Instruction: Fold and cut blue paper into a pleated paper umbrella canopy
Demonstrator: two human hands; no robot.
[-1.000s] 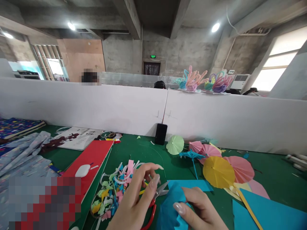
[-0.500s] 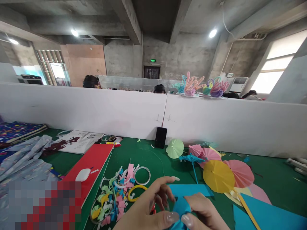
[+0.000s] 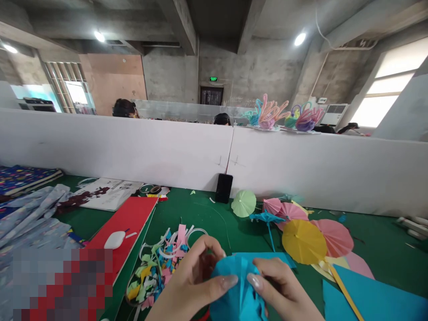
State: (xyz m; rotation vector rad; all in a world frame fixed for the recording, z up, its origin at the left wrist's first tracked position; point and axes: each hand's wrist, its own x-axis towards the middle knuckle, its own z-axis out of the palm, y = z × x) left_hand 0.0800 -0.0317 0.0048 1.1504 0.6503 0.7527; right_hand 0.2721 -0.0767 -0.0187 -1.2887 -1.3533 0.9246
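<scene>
Pleated blue paper [image 3: 236,290], partly opened into a fan-like round, is held between my two hands at the bottom of the view. My left hand [image 3: 197,276] grips its left side, thumb on top and fingers curled behind. On the right edge, my right hand [image 3: 277,285] pinches the folds with its thumb in front. Just behind the hands lies a flat blue paper strip [image 3: 277,256]. The lower part of the pleated paper runs out of the frame. A bit of something red shows beneath it, too hidden to name.
Paper umbrellas, including a green one [image 3: 244,203] and a yellow one [image 3: 304,241], stand at right. Blue sheets [image 3: 384,294] lie nearer. Coloured scraps [image 3: 160,263] and tape rings are at left, beside a red board [image 3: 130,223]. A phone [image 3: 224,188] leans on the white partition [image 3: 167,151].
The blue paper, bunched between my fingers before, is now spread wider into a pleated round. My hands have moved slightly apart, and the left fingers have drawn back behind the paper.
</scene>
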